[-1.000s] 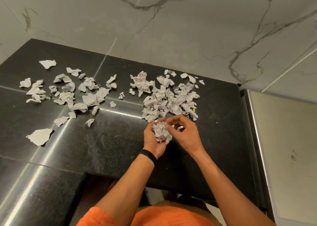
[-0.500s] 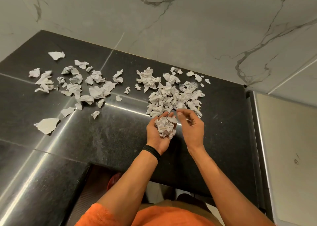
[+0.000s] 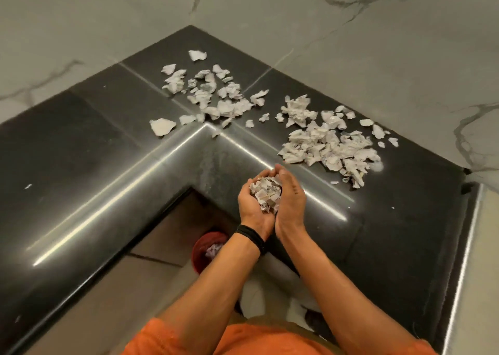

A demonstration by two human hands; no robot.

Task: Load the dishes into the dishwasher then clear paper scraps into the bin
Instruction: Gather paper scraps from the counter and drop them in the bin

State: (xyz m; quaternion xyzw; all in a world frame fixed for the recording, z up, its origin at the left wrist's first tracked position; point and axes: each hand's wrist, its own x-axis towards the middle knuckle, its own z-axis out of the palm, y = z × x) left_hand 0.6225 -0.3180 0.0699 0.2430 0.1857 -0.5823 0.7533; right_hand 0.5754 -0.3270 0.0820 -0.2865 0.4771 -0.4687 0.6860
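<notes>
— So, how much room do I have along the edges?
— The black tabletop (image 3: 94,152) bends in an L. Its inner corner edge lies just near-left of both grips, and past it the floor (image 3: 121,287) lies open below. Bare polished stone runs off to the left.
— And the grips?
— I see the left grip (image 3: 252,206) and right grip (image 3: 291,201) cupped side by side, heels touching, fingers curled up round a handful of scraps (image 3: 266,192), held over the tabletop close to that inner edge.
— Where's the rest of the paper?
— A dense pile of scraps (image 3: 332,147) lies just beyond the grips, toward the marble wall (image 3: 378,57); a looser scatter (image 3: 213,95) sits in the far corner, well apart to the left.
— Any containers?
— A red bin (image 3: 198,257) stands on the floor below my left wrist, crumpled paper (image 3: 213,250) inside it.
</notes>
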